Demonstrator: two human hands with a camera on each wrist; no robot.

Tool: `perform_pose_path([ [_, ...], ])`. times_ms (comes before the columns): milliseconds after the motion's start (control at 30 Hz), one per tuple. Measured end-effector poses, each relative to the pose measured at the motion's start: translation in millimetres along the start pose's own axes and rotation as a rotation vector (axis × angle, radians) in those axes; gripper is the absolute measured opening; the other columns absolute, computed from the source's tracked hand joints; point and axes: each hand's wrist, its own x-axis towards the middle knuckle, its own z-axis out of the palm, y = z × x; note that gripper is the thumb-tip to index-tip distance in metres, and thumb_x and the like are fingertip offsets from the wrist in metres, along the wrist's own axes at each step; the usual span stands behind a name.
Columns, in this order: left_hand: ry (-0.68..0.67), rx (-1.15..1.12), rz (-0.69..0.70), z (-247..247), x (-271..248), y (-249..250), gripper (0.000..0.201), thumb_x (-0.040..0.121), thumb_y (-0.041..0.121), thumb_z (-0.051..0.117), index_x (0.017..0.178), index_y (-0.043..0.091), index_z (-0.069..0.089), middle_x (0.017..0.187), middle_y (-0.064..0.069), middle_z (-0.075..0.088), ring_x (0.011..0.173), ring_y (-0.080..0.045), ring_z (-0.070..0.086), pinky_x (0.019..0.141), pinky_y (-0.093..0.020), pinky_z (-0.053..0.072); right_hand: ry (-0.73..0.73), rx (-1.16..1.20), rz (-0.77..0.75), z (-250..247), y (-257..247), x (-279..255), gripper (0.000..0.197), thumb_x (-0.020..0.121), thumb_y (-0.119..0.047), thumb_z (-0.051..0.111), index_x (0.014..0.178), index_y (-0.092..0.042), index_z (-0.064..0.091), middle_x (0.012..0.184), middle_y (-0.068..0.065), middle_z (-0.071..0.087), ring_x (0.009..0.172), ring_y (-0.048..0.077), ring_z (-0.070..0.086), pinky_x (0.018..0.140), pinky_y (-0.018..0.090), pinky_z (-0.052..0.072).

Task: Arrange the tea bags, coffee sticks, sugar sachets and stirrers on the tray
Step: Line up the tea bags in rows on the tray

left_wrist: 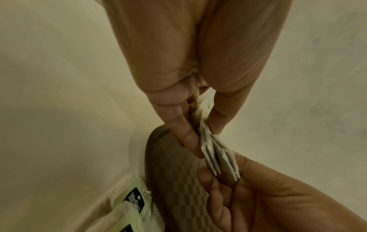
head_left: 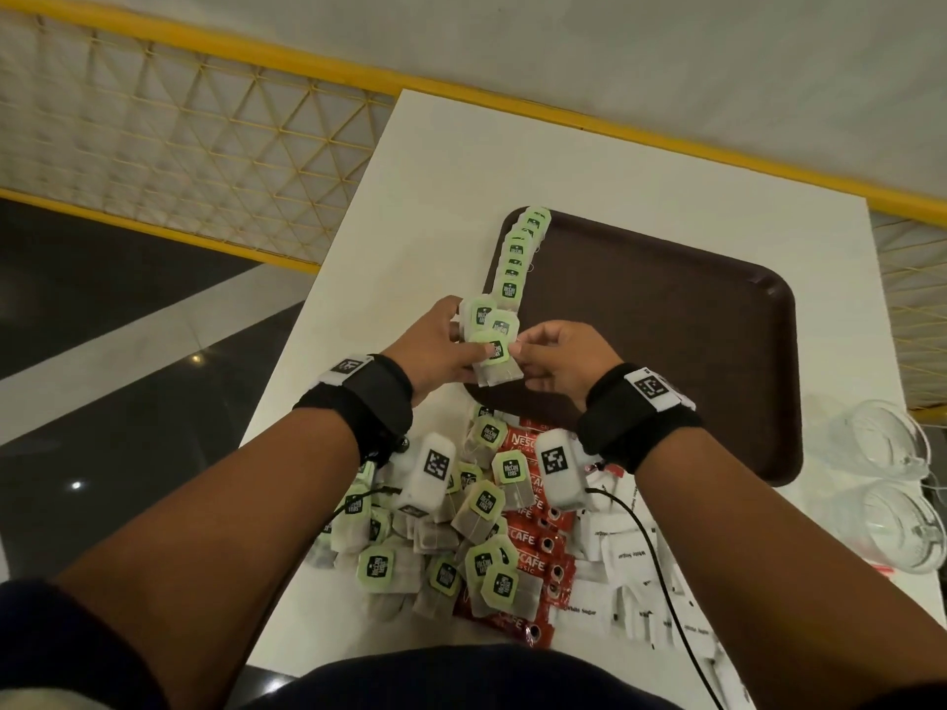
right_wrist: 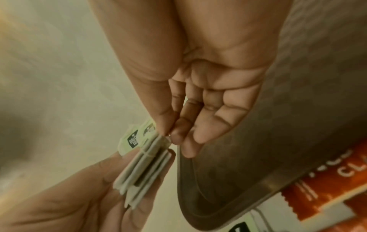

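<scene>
Green-tagged tea bags (head_left: 491,340) sit in a small stack in the left hand (head_left: 435,351), thumb on top and fingers under so none slip. The right hand (head_left: 558,358) pinches the stack's near edge, I think to peel one off for the row of tea bags (head_left: 520,253) along the brown tray (head_left: 666,325). More tea bags (head_left: 481,504), red Nescafe coffee sticks (head_left: 533,543) and white sugar sachets (head_left: 630,561) wait in a pile on the white worktop (head_left: 461,171).
</scene>
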Motion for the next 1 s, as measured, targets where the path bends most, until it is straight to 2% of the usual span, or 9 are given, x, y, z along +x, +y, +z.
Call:
perform_pose_path([
  [100,0.006,0.006,0.002,-1,8,2,0.045,0.089,-0.003,0.065,0.127,0.008,0.042,0.117,-0.015,0.065,0.097,-0.023,0.069,0.073,-0.038,0.062,0.018,0.058,0.023,2,1,11,0.006,0.087,-0.015,0.072,0.089,-0.016,0.066,0.082,0.003,0.068,0.069,0.012,0.06,0.065,0.028,0.055],
  [200,0.023,-0.003,0.002,-6,17,3,0.044,0.089,-0.002,0.065,0.125,0.009,0.043,0.115,-0.013,0.065,0.097,-0.023,0.069,0.071,-0.036,0.062,0.036,0.1,0.027,2,-5,21,0.006,0.09,-0.015,0.068,0.093,-0.014,0.064,0.087,0.004,0.071,0.071,0.011,0.064,0.065,0.026,0.055],
  [333,0.044,0.021,-0.003,-15,26,4,0.045,0.088,-0.004,0.065,0.125,0.01,0.043,0.111,-0.008,0.066,0.095,-0.02,0.069,0.071,-0.033,0.062,0.061,0.147,0.039,3,-8,33,0.005,0.091,-0.014,0.066,0.095,-0.014,0.063,0.086,0.004,0.072,0.065,0.01,0.067,0.063,0.026,0.053],
  [533,0.126,0.056,-0.004,-27,38,-3,0.044,0.087,-0.004,0.067,0.124,0.007,0.045,0.114,-0.012,0.067,0.098,-0.024,0.069,0.075,-0.037,0.062,0.122,0.148,0.057,8,-1,45,0.007,0.092,-0.011,0.066,0.097,-0.009,0.063,0.086,0.009,0.069,0.06,0.01,0.065,0.055,0.022,0.053],
  [767,0.198,0.016,0.027,-32,45,-8,0.041,0.089,-0.004,0.064,0.125,0.006,0.045,0.118,-0.014,0.066,0.098,-0.024,0.069,0.074,-0.033,0.062,0.192,0.17,0.056,8,5,50,0.003,0.091,-0.008,0.066,0.091,-0.01,0.065,0.083,0.008,0.069,0.066,0.014,0.067,0.06,0.025,0.055],
  [1000,0.324,0.055,0.092,-40,48,-4,0.04,0.089,0.0,0.066,0.123,0.005,0.045,0.119,-0.014,0.064,0.101,-0.026,0.068,0.073,-0.032,0.061,0.269,0.199,0.067,8,9,55,0.008,0.088,-0.005,0.069,0.093,-0.009,0.064,0.093,0.012,0.071,0.071,0.017,0.071,0.063,0.024,0.057],
])
